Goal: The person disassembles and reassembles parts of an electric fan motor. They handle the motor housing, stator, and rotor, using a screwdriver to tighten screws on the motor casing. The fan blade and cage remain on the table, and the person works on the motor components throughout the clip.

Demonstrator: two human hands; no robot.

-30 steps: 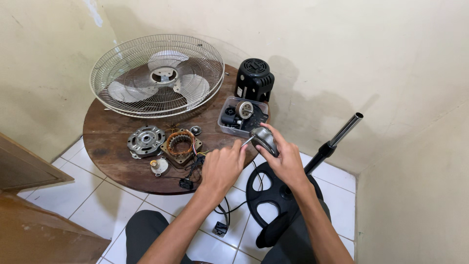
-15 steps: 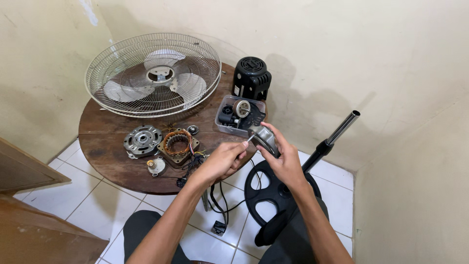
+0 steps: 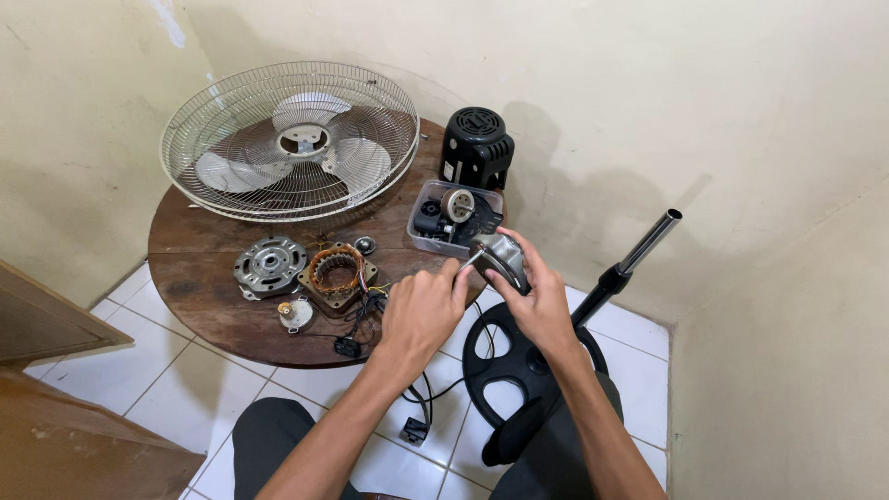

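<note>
Above the round table [image 3: 199, 268], the right hand [image 3: 537, 301] grips a small grey part [image 3: 500, 257]; left hand [image 3: 421, 310] fingers pinch its end.

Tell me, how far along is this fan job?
Well into it, by the look: the grille with its blades is off and lies on the table, with a motor cover, coil and black housing spread out. The left hand and right hand hold a small metal part. The stand sits apart.
</note>
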